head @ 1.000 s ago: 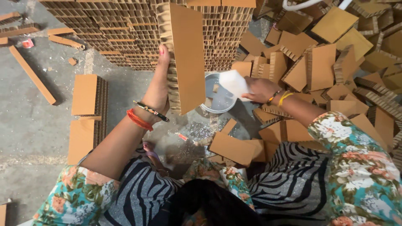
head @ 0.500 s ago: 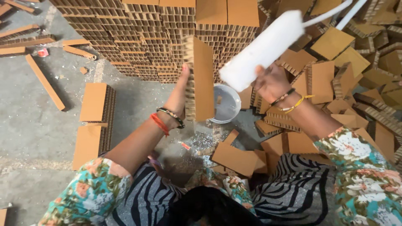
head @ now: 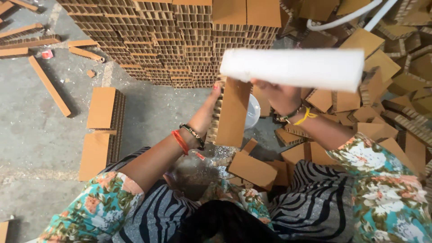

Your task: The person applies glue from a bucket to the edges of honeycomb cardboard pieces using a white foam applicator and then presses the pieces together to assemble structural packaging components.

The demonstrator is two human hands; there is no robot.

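My left hand (head: pixel 211 101) grips a stack of brown honeycomb cardboard blocks (head: pixel 231 112) and holds it upright on its edge in front of me. My right hand (head: pixel 279 96) is raised just right of the stack and holds a long white roller (head: pixel 294 67) level above the stack's top. A white bucket (head: pixel 252 112) sits on the floor behind the stack, mostly hidden by it.
A tall wall of stacked honeycomb cardboard (head: pixel 171 40) stands ahead. Loose cardboard pieces (head: pixel 382 81) are heaped on the right. Two flat stacks (head: pixel 101 108) and several strips (head: pixel 49 85) lie on the concrete floor to the left. A cardboard piece (head: pixel 252 168) rests by my knees.
My right hand lifted the white roller out of the bucket and swung it up to lie level above the cardboard stack. My left hand kept holding the stack upright.
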